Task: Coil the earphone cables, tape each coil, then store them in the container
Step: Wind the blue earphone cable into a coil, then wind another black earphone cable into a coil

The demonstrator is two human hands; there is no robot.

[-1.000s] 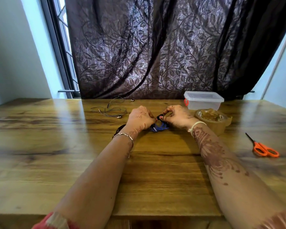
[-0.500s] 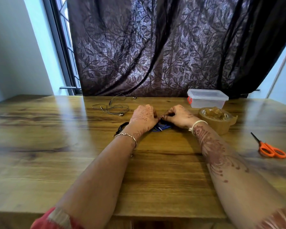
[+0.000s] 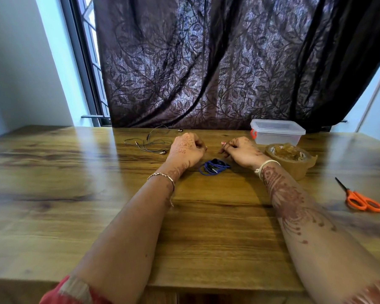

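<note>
On wooden table (image 3: pixel 206 227), blue earphone coil (image 3: pixel 214 167), dark curtain (image 3: pixel 206 62) behind

head-worn view, forward-down over table (image 3: pixel 53 216)

Both hands, left (image 3: pixel 188 149) and right (image 3: pixel 242 151), rest loosely curled, apparently empty.

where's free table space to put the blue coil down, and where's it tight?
Free: the wide bare stretch of table left of the left forearm, and the near strip between both forearms. Crowded: the right side, where container, tape roll and scissors sit, and behind the left hand, where the grey earphones lie.
</note>
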